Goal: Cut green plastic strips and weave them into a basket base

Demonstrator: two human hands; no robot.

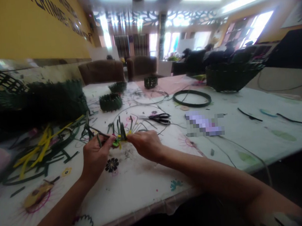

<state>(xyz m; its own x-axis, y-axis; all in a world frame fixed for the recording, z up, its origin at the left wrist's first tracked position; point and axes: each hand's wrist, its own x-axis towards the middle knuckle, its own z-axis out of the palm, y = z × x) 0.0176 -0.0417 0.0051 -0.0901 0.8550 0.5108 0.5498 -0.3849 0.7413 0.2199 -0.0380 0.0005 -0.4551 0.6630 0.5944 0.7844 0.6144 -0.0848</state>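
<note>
Green and yellow strips pinched in both hands, baskets all around

Closest to the camera is the near edge of the surface (150,182), covered in a pale cloth with flowers printed on it. Just in from that edge, both hands are on a small strip piece (122,134), green and yellow, with several green ends poking up. The left hand (95,154) has its fingers closed on the left side of it, thumb against fingers, and the right hand (146,144) is curled nearly into a fist with its fingertips pinching the right side. Exactly how the strips cross in there is too blurry to tell.

Off to the left there's a messy pile of loose strips (50,147), mostly dark green with some yellow. A bit beyond the hands lie black-handled scissors (159,118), and right of those a purple thing (204,123), pixelated so I can't say what it is.

Further back: a dark green ring (192,98) lying flat, three small green baskets (110,102), a big dark basket (232,76) on the right and more large basketwork (59,98) on the left. Past the surface are brown chairs (101,71), then some blurry people (208,52) far off right.
</note>
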